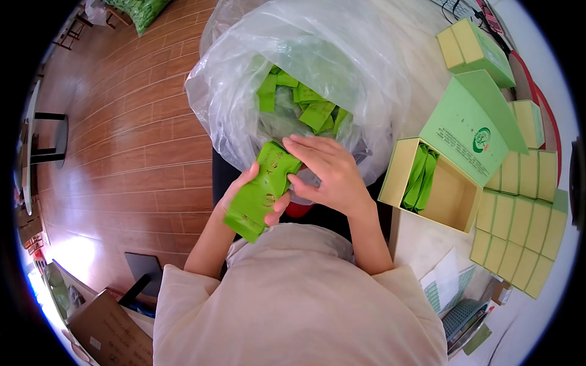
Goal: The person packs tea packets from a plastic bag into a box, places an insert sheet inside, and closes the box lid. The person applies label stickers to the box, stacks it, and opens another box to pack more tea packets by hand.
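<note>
A bright green sealed packet (259, 194) with gold print is tilted in front of my chest. My left hand (237, 188) is closed around its middle, thumb on the left edge and fingertips on the right. My right hand (328, 174) holds the packet's upper end between thumb and fingers. Whether more packets are stacked beneath it, I cannot tell. Just beyond my hands, a large clear plastic bag (229, 91) gapes open with several loose green packets (317, 113) inside. To the right, an open box (448, 192) has green packets (420, 178) standing in its left part.
The box's green lid (479, 131) leans back, raised. Several closed yellow-green boxes (519, 226) are stacked along the table's right side, with more boxes (476, 52) behind. Papers (448, 280) and a grey basket (464, 317) lie nearer me. Wooden floor (140, 146) stretches left; a cardboard box (110, 329) stands lower left.
</note>
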Tool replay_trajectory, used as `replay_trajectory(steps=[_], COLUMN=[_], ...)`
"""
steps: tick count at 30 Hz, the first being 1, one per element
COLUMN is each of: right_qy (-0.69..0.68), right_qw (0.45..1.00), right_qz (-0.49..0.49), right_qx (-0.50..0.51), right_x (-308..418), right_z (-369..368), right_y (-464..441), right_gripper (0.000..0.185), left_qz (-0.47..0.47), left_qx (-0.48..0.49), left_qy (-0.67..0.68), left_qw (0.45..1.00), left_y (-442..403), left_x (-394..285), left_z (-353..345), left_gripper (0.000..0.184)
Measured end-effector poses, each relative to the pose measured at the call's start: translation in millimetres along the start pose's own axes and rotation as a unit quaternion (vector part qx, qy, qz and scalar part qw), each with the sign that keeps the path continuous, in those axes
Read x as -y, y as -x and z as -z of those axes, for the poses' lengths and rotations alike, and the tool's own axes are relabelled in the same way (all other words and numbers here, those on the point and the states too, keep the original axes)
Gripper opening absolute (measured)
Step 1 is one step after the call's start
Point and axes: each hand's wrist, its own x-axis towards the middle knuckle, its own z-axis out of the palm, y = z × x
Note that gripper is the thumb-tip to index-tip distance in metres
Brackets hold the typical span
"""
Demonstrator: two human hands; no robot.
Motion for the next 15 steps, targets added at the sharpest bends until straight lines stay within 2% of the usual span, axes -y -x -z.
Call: replay_trajectory(steps=[4, 6, 7, 9, 13, 15], right_qy=[0.009, 0.0, -0.01, -0.024, -0.081, -0.101], right_qw=[0.999, 0.998, 0.998, 0.997, 0.994, 0.992], right_qz=[0.033, 0.039, 0.049, 0.044, 0.022, 0.004], right_qx=[-0.042, -0.045, -0.047, -0.06, -0.07, -0.071], right_x=[-6.7, -13.2, -12.9, -2.9, 7.4, 13.0], right_z=[-3.8, -3.0, -1.3, 3.3, -3.9, -0.5], right_y=[5.5, 8.6, 6.5, 1.1, 0.9, -0.3], right_gripper=[0.05, 0.052, 0.054, 0.057, 0.064, 0.064], left_qz=[-0.008, -0.016, -0.016, -0.018, -0.033, 0.005], left_qx=[0.002, -0.081, -0.081, -0.031, -0.051, -0.004], left_qy=[-0.074, -0.11, -0.11, -0.035, 0.017, 0.026], left_qw=[0.997, 0.991, 0.99, 0.999, 0.998, 1.0], left_y=[2.9, 3.8, 2.5, -0.1, 4.6, 3.5], left_x=[0.6, 2.4, 3.2, 4.0, 3.7, 3.9], left_z=[-5.6, -14.5, -16.2, -18.8, -9.9, -17.3], left_gripper=[0.067, 0.071, 0.071, 0.07, 0.062, 0.063])
